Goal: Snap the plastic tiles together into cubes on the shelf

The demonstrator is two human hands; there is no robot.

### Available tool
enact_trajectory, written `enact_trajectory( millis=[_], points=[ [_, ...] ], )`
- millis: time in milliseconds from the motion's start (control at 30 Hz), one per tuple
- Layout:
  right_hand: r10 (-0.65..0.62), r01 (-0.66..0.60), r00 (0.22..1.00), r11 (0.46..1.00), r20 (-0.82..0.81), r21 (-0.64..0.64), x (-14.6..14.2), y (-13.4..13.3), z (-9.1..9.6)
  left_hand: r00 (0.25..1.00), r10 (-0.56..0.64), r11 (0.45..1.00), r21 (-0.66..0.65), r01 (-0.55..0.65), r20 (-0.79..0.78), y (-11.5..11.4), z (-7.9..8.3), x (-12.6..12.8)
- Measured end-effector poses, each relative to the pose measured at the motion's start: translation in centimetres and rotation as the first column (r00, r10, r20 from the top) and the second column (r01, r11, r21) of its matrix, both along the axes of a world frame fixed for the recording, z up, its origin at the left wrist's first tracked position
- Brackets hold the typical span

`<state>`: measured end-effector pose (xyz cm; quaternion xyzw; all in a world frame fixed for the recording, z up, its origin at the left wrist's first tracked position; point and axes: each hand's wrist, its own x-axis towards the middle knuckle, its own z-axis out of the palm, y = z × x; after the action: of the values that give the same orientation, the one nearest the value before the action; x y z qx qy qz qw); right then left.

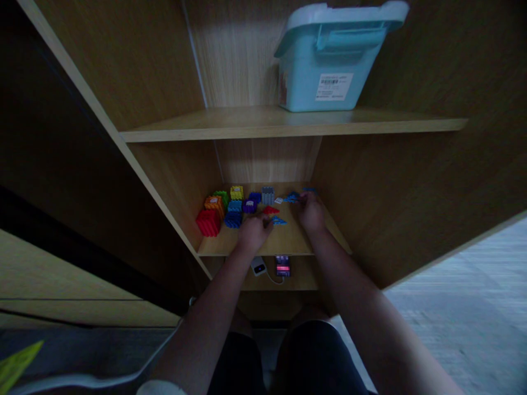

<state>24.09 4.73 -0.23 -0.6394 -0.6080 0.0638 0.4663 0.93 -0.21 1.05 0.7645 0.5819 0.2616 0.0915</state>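
Observation:
Over the middle shelf board, my left hand (253, 233) has its fingers pinched together at the left end of a flat blue triangular piece (279, 220). Just behind that piece lies a small red triangular piece (270, 210). My right hand (313, 215) is farther right, its fingers curled beside a loose group of blue pieces (292, 197); what is between its fingertips is too small to make out. Stacks of ridged plastic pieces stand to the left: red (208, 223), orange (214, 205), yellow (236, 192), purple (249, 206), dark blue (233, 219) and grey (268, 195).
A light blue lidded bin (329, 66) stands on the upper shelf (247, 122). Below the hands, a lit phone (282, 265) and a white device (258, 267) joined by a cable lie on the lower shelf. Cabinet walls enclose both sides.

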Motion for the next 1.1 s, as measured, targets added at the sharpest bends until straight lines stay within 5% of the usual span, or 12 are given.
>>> enact_trajectory(
  millis=[267, 467, 767, 1100],
  points=[
    [0.165, -0.167, 0.986, 0.980, 0.027, 0.105, -1.0, -2.0, -0.2, 0.965, -0.003, 1.000, 0.009, 0.001, 0.261, 0.9, -0.7, -0.7],
    [0.329, -0.330, 0.944, 0.942, 0.035, 0.057, -1.6, -3.9, 0.1, 0.975, 0.012, 1.000, 0.002, -0.012, 0.223, 0.9, -0.5, -0.8],
    [0.522, -0.523, 0.852, 0.852, -0.026, -0.006, -1.8, -3.1, -0.6, 0.985, 0.069, 0.998, -0.019, -0.067, 0.158, 0.1, 0.2, -0.8],
    [0.551, -0.553, 0.828, 0.833, -0.106, 0.008, -1.3, -2.3, -1.5, 0.998, 0.065, 0.993, -0.105, -0.063, 0.018, 0.1, 0.9, -0.6]
  ],
)
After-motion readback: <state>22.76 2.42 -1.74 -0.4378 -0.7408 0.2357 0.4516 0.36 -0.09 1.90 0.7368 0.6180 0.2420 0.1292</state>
